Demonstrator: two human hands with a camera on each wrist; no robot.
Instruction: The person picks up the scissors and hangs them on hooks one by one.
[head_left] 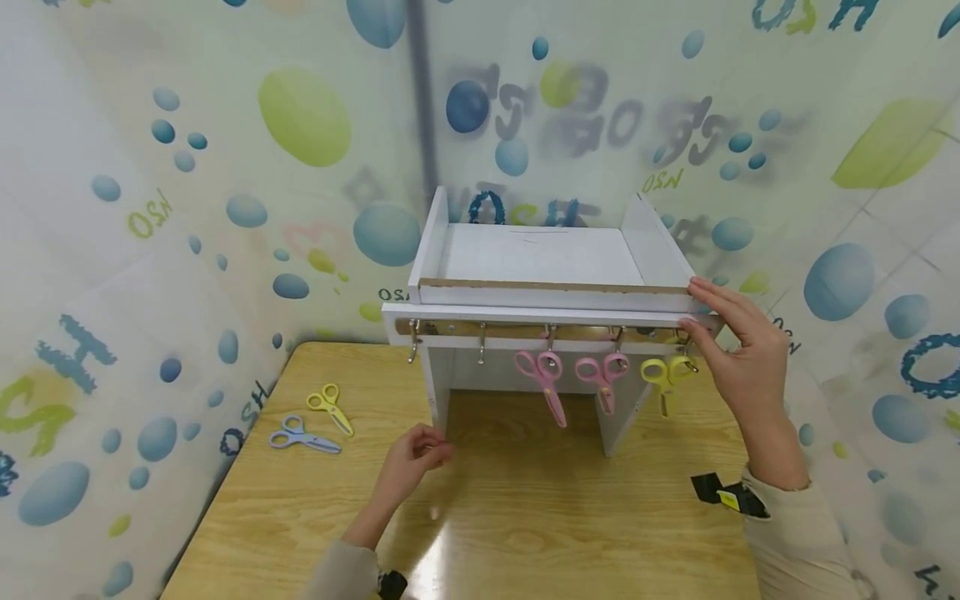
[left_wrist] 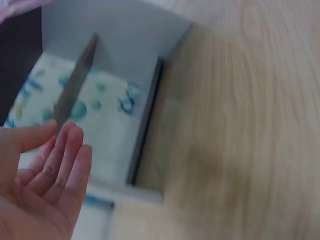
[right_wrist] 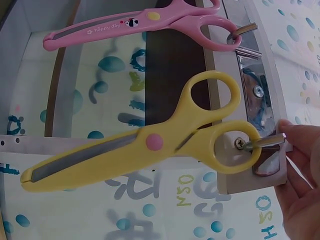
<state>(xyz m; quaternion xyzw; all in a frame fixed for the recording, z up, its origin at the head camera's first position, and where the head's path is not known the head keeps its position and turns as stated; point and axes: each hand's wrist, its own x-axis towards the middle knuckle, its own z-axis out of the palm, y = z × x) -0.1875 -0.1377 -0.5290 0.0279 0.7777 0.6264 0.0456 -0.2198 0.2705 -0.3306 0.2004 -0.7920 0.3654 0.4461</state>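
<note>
A white shelf [head_left: 532,250] stands on the table, with a metal hook rail [head_left: 450,331] along its front. My right hand [head_left: 753,362] holds the shelf's right front corner, fingers on the upper edge and thumb at the rail's end. Two pairs of pink scissors [head_left: 553,402] and one pair of yellow scissors [right_wrist: 115,155] hang by their handle loops from the right-hand hooks. The two hooks [head_left: 412,342] at the left carry nothing. Close by the shelf's left leg [head_left: 437,392], my left hand [left_wrist: 52,185] is empty, its fingers loosely bent.
On the table's left side lie yellow scissors [head_left: 341,418] and blue scissors [head_left: 318,442]. The wooden table [head_left: 562,525] stretches in front of the shelf. A patterned curtain [head_left: 187,275] surrounds the table at the back and sides.
</note>
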